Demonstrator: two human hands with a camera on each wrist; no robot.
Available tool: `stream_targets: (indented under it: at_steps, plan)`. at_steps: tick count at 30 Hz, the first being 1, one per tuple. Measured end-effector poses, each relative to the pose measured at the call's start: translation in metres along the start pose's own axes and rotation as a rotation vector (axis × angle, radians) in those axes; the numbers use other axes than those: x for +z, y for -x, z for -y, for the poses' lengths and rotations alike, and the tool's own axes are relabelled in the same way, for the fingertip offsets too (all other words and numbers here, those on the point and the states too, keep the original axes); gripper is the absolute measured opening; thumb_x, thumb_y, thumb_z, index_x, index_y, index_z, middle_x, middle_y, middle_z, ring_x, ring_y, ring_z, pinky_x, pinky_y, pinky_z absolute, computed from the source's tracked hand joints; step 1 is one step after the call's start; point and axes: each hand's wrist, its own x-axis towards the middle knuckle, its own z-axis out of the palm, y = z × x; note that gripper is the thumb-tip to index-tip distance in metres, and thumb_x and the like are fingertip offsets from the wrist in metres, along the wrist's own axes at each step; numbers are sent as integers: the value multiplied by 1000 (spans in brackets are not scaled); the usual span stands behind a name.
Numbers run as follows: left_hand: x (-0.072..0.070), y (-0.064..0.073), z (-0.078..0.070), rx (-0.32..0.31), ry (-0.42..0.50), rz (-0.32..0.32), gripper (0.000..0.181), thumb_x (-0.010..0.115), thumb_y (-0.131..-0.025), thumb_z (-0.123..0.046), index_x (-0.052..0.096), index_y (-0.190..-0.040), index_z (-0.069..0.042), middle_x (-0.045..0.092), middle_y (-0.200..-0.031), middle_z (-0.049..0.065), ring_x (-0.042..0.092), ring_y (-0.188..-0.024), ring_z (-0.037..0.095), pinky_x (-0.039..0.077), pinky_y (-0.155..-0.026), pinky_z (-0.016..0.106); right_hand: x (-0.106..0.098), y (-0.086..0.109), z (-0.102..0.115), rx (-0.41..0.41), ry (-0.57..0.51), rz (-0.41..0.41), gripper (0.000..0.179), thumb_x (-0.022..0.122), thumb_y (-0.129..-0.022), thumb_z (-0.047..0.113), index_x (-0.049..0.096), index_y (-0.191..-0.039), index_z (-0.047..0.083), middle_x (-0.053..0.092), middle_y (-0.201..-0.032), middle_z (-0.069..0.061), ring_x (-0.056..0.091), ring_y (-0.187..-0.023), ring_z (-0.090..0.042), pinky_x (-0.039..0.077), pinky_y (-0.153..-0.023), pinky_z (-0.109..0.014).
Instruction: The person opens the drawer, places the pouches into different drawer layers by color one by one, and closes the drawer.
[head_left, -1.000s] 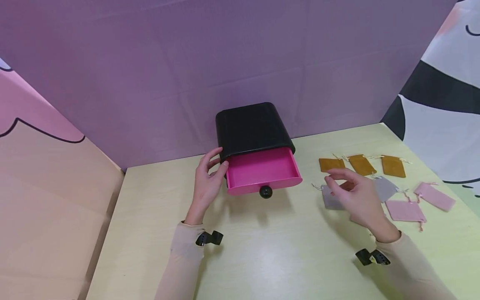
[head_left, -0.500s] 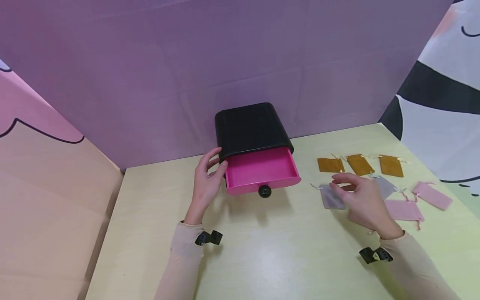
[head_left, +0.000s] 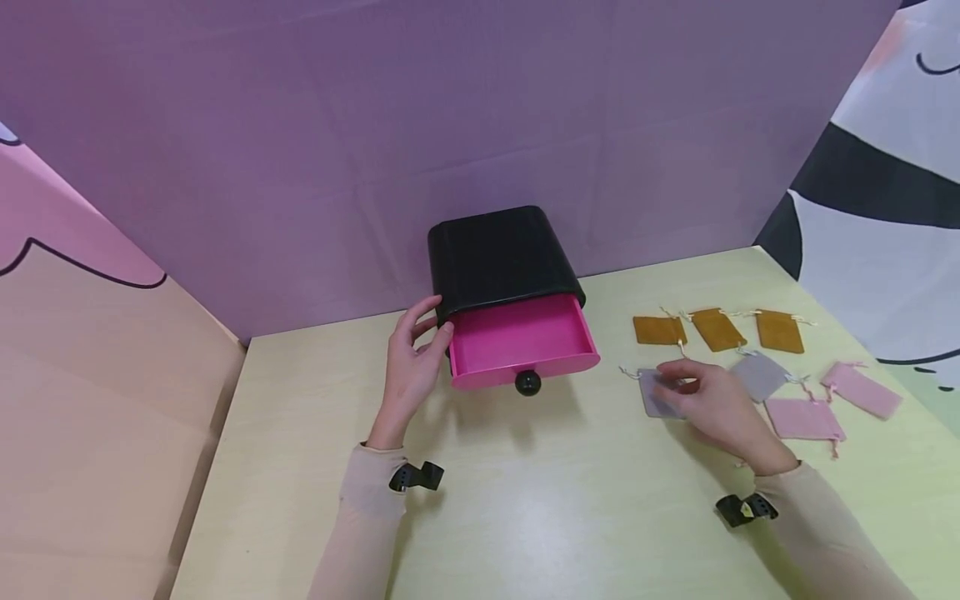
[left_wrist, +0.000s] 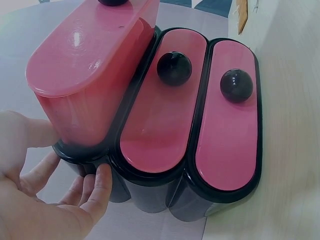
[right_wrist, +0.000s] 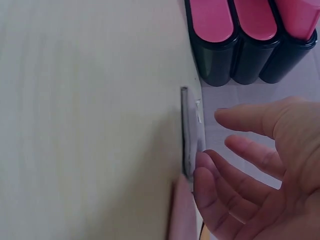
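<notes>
A black cabinet [head_left: 502, 258] with pink drawers stands against the purple backdrop. Its top drawer [head_left: 521, 337] is pulled out, and its inside is bare pink. My left hand [head_left: 408, 367] rests at the cabinet's left front corner, fingertips against its side. Over a grey drawstring pouch [head_left: 654, 397] hovers my right hand [head_left: 720, 408], thumb and forefinger curved apart and partly covering it. In the right wrist view, the pouch [right_wrist: 190, 130] lies flat on the table right by the fingertips.
Three mustard pouches [head_left: 718, 330] lie in a row behind. Another grey pouch [head_left: 761, 377] and pink pouches [head_left: 806, 418] lie right of my right hand. Two lower drawers with black knobs [left_wrist: 174, 68] are closed. The table [head_left: 300, 517] ends at a wall on the left.
My right hand has come down closer to the grey pouch and now overlaps its right part. My left hand stays at the cabinet, and the drawer remains out.
</notes>
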Motion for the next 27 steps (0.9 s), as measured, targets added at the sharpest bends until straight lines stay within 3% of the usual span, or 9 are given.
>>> stream_targets:
  at_steps: [11, 19, 27]
  plan:
    - [0, 1, -1, -6, 5, 7, 46, 66, -104, -13, 61, -149, -16, 52, -157, 8, 59, -137, 33, 56, -109, 53, 5, -6, 0, 7, 87, 26, 36, 79, -94, 19, 75, -123, -1, 77, -113, -23, 69, -92, -29, 50, -72, -28]
    - [-1, -1, 2, 4, 9, 12, 46, 66, -104, -12, 61, -149, -14, 53, -157, 9, 59, -137, 34, 56, -109, 53, 3, -10, 4, 57, 85, 100, 40, 78, -94, 17, 73, -127, -4, 74, -123, -28, 67, -98, -33, 50, -73, -29]
    - [-1, 0, 2, 2, -1, 6, 46, 67, -103, -12, 61, -149, -16, 53, -156, 8, 60, -136, 34, 57, -108, 52, 2, -10, 5, 89, 89, 116, 41, 79, -94, 18, 72, -128, -4, 73, -124, -29, 64, -96, -31, 48, -70, -29]
